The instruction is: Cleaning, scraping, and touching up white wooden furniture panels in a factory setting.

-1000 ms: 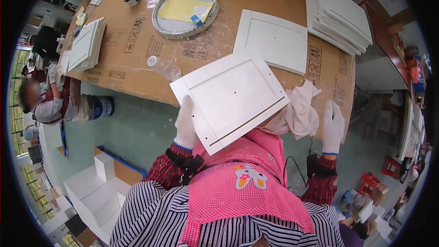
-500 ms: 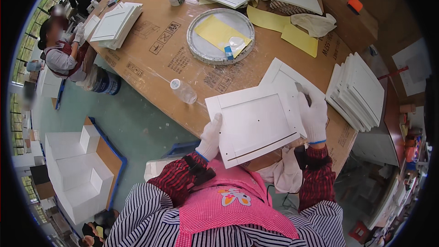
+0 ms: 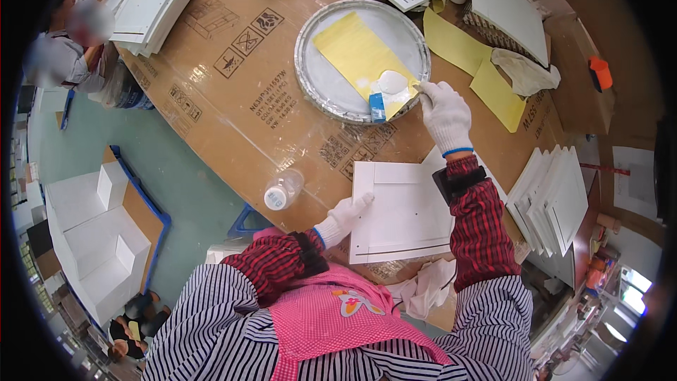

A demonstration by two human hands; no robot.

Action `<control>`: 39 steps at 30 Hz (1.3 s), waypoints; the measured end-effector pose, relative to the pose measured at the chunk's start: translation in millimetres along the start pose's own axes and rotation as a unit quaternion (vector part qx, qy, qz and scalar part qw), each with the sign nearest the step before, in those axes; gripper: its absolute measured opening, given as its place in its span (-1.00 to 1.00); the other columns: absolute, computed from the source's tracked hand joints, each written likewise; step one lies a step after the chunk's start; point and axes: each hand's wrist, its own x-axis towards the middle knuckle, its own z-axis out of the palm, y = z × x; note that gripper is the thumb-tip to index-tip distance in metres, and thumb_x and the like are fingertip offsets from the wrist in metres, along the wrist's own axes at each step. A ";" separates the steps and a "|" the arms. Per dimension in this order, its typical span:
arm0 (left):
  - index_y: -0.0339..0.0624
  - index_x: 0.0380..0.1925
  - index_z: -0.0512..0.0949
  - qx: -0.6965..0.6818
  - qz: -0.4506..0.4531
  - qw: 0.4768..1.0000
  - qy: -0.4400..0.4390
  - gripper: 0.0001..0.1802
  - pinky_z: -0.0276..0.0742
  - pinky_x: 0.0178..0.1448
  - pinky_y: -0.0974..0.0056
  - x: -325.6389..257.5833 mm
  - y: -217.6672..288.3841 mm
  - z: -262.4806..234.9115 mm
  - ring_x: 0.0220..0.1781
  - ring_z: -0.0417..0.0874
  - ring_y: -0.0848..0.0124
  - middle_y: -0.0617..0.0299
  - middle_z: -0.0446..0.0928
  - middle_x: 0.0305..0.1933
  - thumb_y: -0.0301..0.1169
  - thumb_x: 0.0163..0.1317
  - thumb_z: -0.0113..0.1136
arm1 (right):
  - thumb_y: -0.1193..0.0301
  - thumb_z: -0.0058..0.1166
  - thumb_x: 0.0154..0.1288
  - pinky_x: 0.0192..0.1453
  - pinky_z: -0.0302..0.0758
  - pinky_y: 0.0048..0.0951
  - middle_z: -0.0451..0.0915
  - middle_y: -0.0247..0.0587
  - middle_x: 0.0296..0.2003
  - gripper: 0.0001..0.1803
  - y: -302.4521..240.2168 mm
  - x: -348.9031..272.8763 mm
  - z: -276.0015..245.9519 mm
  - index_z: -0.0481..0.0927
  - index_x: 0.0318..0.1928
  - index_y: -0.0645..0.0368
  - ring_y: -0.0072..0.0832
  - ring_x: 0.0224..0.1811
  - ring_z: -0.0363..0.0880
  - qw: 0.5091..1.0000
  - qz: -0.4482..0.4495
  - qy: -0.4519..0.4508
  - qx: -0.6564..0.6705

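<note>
On cardboard-covered table [image 3: 233,120]: pressing white framed panel [image 3: 402,212] flat near the table's front edge with gloved left hand [image 3: 343,217], fingers spread on its left border; reaching with gloved right hand [image 3: 444,114] to the round metal tray [image 3: 331,92], fingers pinching the corner of the yellow sheet [image 3: 356,56] beside a white blob and small blue block [image 3: 377,107]. Judging: panel positioned, nothing applied yet; stack of white panels [image 3: 553,201] at right waiting. Plastic bottle [image 3: 282,190] lying nearby.

White-gloved right hand [image 3: 444,114] – yellow sheet [image 3: 360,56] in a grey tray [image 3: 310,77]; white panel [image 3: 402,212] – brown cardboard tabletop [image 3: 233,120].
</note>
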 end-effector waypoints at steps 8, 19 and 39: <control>-0.43 0.13 0.57 0.068 -0.041 0.993 -0.083 -0.48 0.63 0.10 0.30 7.2 -1.5 -21.0 -0.01 0.66 0.47 0.16 0.67 0.02 -0.19 0.36 0.32 | 0.32 0.20 0.31 -0.12 0.56 -0.19 0.58 -0.27 -0.29 -0.88 17.5 35.7 11.8 0.75 -0.17 -0.12 -0.21 -0.19 0.62 0.991 -0.103 -0.068 -0.047; -0.36 0.14 0.59 0.129 -0.065 0.984 -0.108 -0.50 0.62 0.03 0.34 3.6 18.4 -26.7 -0.05 0.65 0.51 0.23 0.68 0.01 -0.17 0.40 0.28 | 0.35 0.26 0.27 -0.10 0.55 -0.19 0.57 -0.27 -0.31 -0.88 36.1 49.0 19.7 0.77 -0.19 -0.11 -0.21 -0.17 0.61 0.983 -0.139 -0.107 0.045; -0.35 0.14 0.59 0.089 -0.040 0.989 -0.112 -0.47 0.61 0.07 0.32 5.7 9.4 -27.0 -0.02 0.65 0.49 0.20 0.68 0.00 -0.11 0.40 0.26 | 0.46 0.31 0.12 -0.10 0.52 -0.26 0.59 -0.34 -0.31 -0.82 41.6 52.2 11.7 0.78 -0.25 -0.12 -0.27 -0.18 0.59 0.964 -0.232 -0.119 0.051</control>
